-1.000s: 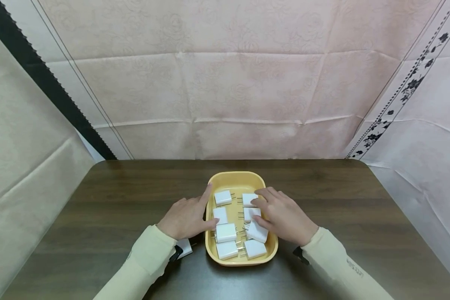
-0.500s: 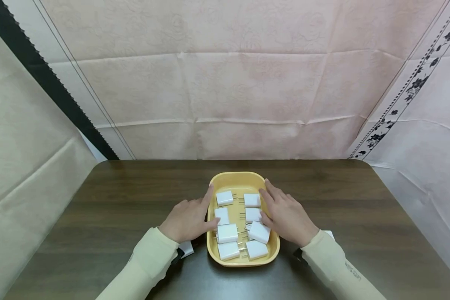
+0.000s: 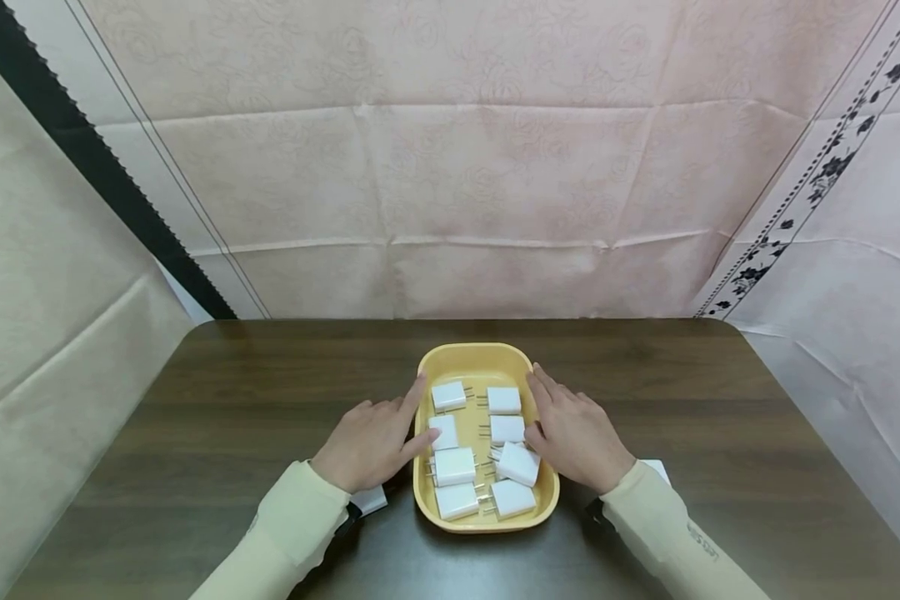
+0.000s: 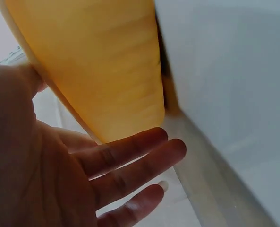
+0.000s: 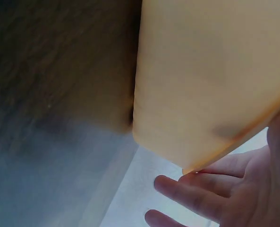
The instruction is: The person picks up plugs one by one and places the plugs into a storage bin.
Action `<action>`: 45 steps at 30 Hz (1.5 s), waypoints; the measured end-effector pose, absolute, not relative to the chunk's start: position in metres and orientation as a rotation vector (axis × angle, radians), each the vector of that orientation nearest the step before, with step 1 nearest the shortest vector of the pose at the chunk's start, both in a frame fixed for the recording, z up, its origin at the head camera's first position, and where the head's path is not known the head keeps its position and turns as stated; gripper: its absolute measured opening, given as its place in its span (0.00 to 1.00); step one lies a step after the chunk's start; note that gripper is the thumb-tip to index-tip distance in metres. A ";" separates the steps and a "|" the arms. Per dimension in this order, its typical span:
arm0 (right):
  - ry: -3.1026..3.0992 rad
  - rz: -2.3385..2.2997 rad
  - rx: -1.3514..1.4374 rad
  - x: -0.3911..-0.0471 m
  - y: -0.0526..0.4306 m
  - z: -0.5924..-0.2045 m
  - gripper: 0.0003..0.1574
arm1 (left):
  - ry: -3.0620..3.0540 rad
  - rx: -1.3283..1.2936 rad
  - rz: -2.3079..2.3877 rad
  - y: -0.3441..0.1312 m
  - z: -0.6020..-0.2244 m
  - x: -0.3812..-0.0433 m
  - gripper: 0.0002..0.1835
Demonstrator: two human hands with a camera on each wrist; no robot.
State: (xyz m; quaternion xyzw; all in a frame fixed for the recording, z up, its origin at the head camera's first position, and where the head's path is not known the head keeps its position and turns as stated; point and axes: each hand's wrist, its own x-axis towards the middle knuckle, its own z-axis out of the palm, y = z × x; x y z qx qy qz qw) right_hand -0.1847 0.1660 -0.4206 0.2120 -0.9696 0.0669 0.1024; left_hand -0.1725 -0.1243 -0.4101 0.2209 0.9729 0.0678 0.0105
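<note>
A yellow tray [image 3: 474, 364] stands on the table and holds several white plug-in chargers [image 3: 453, 467] with metal prongs, in two columns. At its left side is my left hand [image 3: 371, 442], thumb over the rim and index finger along it. The left wrist view shows the fingers of this hand [image 4: 97, 175] loosely extended beside the tray's outer wall [image 4: 97, 56]. My right hand [image 3: 579, 433] lies against the right rim, fingertips at the edge. In the right wrist view its fingers [image 5: 196, 196] are stretched out below the tray wall [image 5: 201, 71].
Partly hidden by the left wrist, another white charger [image 3: 370, 500] lies on the dark wooden table [image 3: 285, 367]. A white object [image 3: 657, 468] peeks out behind the right sleeve. Pale patterned cloth [image 3: 495, 183] hangs behind the table and at both sides.
My right hand has drawn back from over the right-hand chargers to the tray's right rim. The white object behind the right sleeve has come into view. My left hand has barely shifted.
</note>
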 end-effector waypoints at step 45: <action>-2.894 0.207 0.577 -0.185 0.162 -0.419 0.40 | 2.883 0.749 0.141 -0.176 -0.406 -0.137 0.29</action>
